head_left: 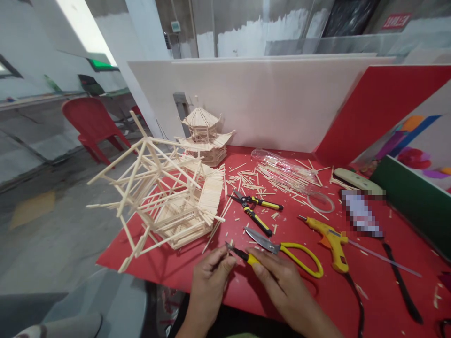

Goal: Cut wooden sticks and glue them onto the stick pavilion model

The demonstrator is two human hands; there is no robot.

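Head view: right hand (pixel 279 281) pinching cutter (pixel 244 255) by yellow handle, safest hold; seeming light, stiff, sharp-tipped; left hand (pixel 210 278) fingers pressing together beside tip.

Soft, even light fills the scene. The ceiling light (pixel 84 28) at upper left is blown out to plain white. On the red bench (pixel 310 300) shadows are faint and blurred, darkest under the stick model (pixel 169 197). The left hand (pixel 209 277), right hand (pixel 282 286) and yellow-handled tool (pixel 243 256) are sharp. The clear plastic bag (pixel 285 171) shows a mild sheen. Wide-angle distortion tilts the white board (pixel 282 103) and stretches the floor (pixel 45 225). A pixelated patch (pixel 361 213) lies at right.
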